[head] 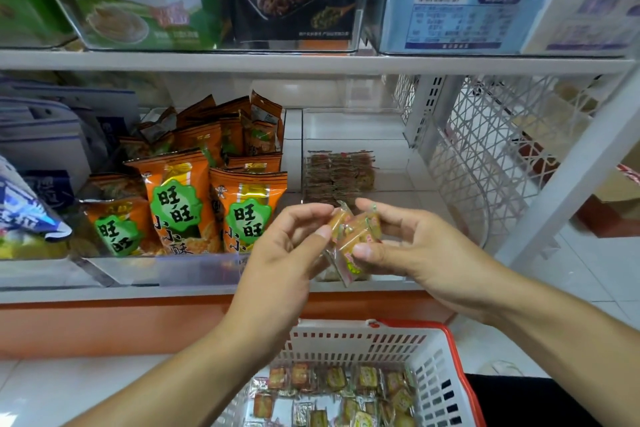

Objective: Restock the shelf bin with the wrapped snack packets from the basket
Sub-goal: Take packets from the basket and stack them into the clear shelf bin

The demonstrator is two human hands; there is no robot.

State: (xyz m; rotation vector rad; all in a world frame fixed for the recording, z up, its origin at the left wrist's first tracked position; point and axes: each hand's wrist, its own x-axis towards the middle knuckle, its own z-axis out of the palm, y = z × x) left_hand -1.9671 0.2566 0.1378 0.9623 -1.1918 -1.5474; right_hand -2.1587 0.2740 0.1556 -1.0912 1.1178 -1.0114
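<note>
Before the clear shelf bin [391,163], a handful of wrapped snack packets [353,236] is squared up; they would best be aligned face to face, then set down flat against the row of packets [337,172] already in the bin's rear. The left hand [287,246] pinches the bundle's near edge between thumb and curled fingers, while the right hand [412,243] grips its opposite side. More packets lie in the basket [446,367] below the bin.

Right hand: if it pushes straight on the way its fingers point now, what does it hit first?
The right hand points left, so it would likely meet the left hand first; both already pinch the same packets. Beyond that stand the orange bags, though depth is unclear.
</note>
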